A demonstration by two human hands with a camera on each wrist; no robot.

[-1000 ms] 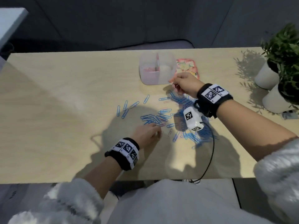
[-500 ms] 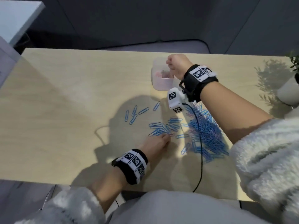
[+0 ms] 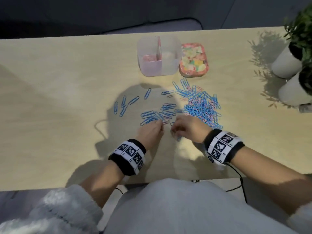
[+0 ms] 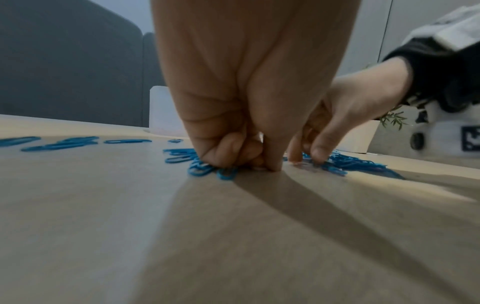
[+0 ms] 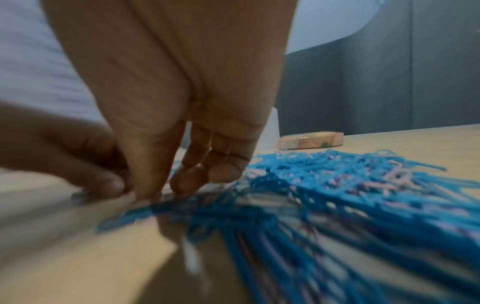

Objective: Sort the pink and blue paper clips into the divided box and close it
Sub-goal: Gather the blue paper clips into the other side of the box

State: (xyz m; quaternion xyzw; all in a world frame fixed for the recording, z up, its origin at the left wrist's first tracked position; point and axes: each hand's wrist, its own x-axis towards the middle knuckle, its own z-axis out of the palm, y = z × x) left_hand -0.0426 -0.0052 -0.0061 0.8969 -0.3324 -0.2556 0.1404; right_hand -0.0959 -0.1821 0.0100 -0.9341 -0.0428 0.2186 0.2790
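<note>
The translucent divided box [image 3: 170, 48] stands open at the back of the table, with pink clips [image 3: 150, 58] in its left compartment. Its flowery lid [image 3: 193, 59] lies just to its right. A heap of blue and pink paper clips [image 3: 201, 107] lies in front of them, and loose blue clips [image 3: 124, 105] spread out to the left. My left hand [image 3: 161, 124] has curled fingers and its thumb pinching down on clips [image 4: 226, 172] at the table. My right hand [image 3: 174, 131] is beside it, fingertips [image 4: 318, 153] touching the heap's near edge; I see nothing held.
Two white plant pots [image 3: 287, 65] stand at the far right of the table. A black cable [image 3: 239, 176] runs from my right wrist over the front table edge. Bare wood [image 3: 50, 98] stretches across the left half of the table.
My right hand has come back from the box to the near edge of the heap, close to my left hand. The left hand has stayed at the same clips.
</note>
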